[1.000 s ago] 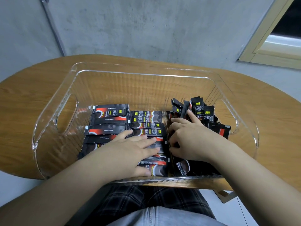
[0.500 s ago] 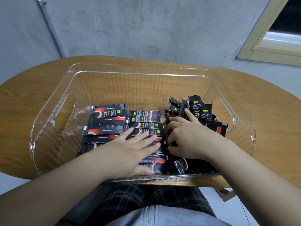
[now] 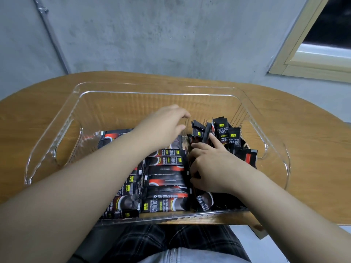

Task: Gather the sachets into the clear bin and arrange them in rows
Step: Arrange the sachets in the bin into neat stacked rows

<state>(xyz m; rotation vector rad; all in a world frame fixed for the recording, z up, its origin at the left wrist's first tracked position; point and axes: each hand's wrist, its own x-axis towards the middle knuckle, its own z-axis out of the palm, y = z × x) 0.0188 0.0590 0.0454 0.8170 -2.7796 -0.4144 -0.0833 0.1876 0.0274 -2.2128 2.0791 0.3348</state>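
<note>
A plain indoor room, its kind unclear. A rounded wooden table [image 3: 303, 141] stands against a bare concrete wall [image 3: 171, 35]. A cream window frame [image 3: 296, 59] sits above the table's right end.

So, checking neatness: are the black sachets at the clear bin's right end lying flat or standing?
Standing. The black sachets at the right end stick up on end, leaning unevenly against the right hand.

I see a wooden table [image 3: 303, 141] with rounded ends running across my view from left to right, its grain showing in a warm brown. Behind it, on the far side, stands a grey concrete wall [image 3: 161, 35]. A thin metal pipe [image 3: 51, 38] runs slantwise down that wall at the far left. At the far right there is a pale window frame [image 3: 307, 59] with dark glass. Nearest me, below the table's edge, I see dark plaid trousers [image 3: 148, 242].
</note>
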